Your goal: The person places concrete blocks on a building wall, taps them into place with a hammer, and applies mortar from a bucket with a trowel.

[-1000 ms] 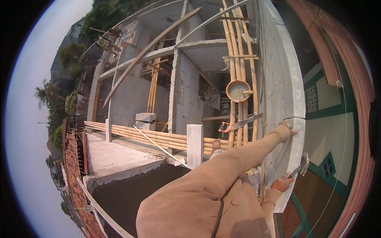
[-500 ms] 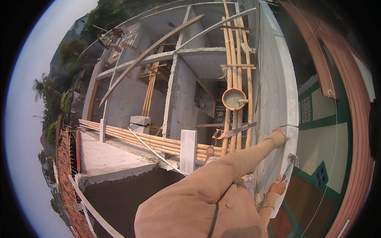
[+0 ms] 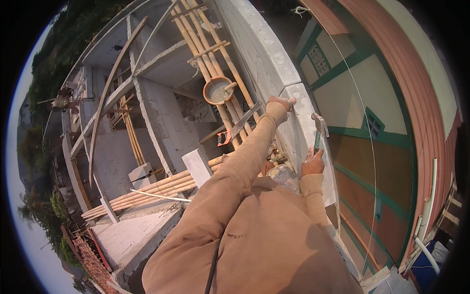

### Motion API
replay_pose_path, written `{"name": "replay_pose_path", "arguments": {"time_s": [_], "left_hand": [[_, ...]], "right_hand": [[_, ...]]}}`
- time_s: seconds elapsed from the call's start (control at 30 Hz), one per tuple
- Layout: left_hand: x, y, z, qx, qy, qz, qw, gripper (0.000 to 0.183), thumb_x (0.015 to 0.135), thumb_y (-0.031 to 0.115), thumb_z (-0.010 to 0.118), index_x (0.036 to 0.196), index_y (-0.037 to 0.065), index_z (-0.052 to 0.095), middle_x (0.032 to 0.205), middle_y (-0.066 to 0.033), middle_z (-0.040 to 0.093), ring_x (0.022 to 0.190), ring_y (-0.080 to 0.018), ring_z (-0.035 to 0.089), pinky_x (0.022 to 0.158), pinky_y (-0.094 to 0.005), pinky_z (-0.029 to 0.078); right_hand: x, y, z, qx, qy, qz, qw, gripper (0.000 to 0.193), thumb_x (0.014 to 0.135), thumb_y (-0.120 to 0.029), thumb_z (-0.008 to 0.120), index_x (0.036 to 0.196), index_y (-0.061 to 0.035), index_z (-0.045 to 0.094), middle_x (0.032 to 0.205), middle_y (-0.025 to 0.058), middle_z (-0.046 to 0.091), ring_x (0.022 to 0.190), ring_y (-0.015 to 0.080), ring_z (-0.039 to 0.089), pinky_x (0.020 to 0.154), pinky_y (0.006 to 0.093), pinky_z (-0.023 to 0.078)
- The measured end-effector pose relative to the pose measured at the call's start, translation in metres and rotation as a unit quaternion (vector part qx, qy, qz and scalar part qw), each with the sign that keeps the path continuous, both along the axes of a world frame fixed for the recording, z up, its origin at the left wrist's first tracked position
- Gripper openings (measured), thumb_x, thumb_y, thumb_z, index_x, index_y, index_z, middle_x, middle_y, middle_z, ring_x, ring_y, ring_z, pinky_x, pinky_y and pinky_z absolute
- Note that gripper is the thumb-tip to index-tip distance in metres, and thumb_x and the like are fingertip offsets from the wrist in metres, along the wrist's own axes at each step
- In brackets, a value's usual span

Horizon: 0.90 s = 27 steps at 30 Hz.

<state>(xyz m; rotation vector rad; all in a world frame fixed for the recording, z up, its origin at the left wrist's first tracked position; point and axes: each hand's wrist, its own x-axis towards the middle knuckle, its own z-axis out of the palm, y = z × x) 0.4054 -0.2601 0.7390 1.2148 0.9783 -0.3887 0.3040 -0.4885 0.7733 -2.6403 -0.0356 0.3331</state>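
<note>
My left hand [image 3: 280, 104] reaches out along a long tan sleeve and grips the top corner of a white block wall [image 3: 267, 46]. Just below it, my right hand [image 3: 312, 162] is closed around the handle of a hammer [image 3: 318, 128], whose metal head points up beside the wall's end block [image 3: 302, 117]. A thin string line [image 3: 364, 127] curves down past the wall on the right.
An orange basin of mortar [image 3: 218, 89] sits on bamboo scaffold poles [image 3: 205, 44], with a handsaw [image 3: 239, 128] beneath it. A loose white block [image 3: 197, 166] lies on more bamboo poles [image 3: 147, 191]. A green and brown door front [image 3: 377, 161] stands right, and a deep drop lies left.
My right hand has lifted the hammer closer to my left hand. The left hand stays on the wall's corner. My head has tilted, shifting the whole view.
</note>
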Motion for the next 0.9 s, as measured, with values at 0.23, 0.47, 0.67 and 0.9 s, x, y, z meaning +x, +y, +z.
{"name": "replay_pose_path", "arguments": {"time_s": [0.23, 0.47, 0.67, 0.9], "left_hand": [[-0.011, -0.025, -0.006, 0.008, 0.029, 0.022, 0.999, 0.043, 0.086, 0.034, 0.074, 0.111, 0.001, 0.061, 0.092, -0.0130, 0.071, 0.080, -0.0223, 0.069, 0.062, -0.0381, 0.056], [0.004, -0.013, -0.040, 0.089, -0.075, -0.066, 0.991, 0.037, 0.089, 0.036, 0.070, 0.106, 0.003, 0.067, 0.090, -0.0109, 0.071, 0.076, -0.0241, 0.068, 0.062, -0.0381, 0.054], [-0.011, -0.006, -0.015, 0.113, 0.015, 0.019, 0.993, 0.038, 0.088, 0.038, 0.071, 0.086, 0.001, 0.070, 0.083, -0.0156, 0.070, 0.079, -0.0292, 0.069, 0.068, -0.0410, 0.054], [-0.024, -0.014, -0.030, 0.174, 0.027, -0.005, 0.984, 0.045, 0.092, 0.043, 0.064, 0.085, -0.001, 0.069, 0.081, -0.0195, 0.069, 0.084, -0.0327, 0.069, 0.079, -0.0427, 0.052]], "right_hand": [[-0.001, -0.008, 0.011, 0.012, 0.002, -0.010, 1.000, 0.034, 0.098, -0.028, 0.051, 0.108, 0.0037, 0.050, 0.086, 0.0318, 0.065, 0.083, 0.0500, 0.063, 0.072, 0.0562, 0.047], [0.025, -0.015, 0.000, -0.043, 0.032, 0.013, 0.998, 0.043, 0.098, -0.035, 0.051, 0.112, 0.0059, 0.054, 0.088, 0.0320, 0.065, 0.084, 0.0488, 0.064, 0.074, 0.0539, 0.048], [0.029, -0.003, 0.005, 0.046, 0.013, -0.003, 0.999, 0.051, 0.098, -0.042, 0.051, 0.112, 0.0067, 0.059, 0.088, 0.0303, 0.066, 0.085, 0.0470, 0.065, 0.076, 0.0510, 0.049], [0.051, 0.029, 0.047, 0.161, -0.050, 0.047, 0.985, 0.041, 0.095, -0.040, 0.058, 0.095, 0.0008, 0.064, 0.075, 0.0230, 0.066, 0.072, 0.0398, 0.066, 0.067, 0.0451, 0.049]]}}
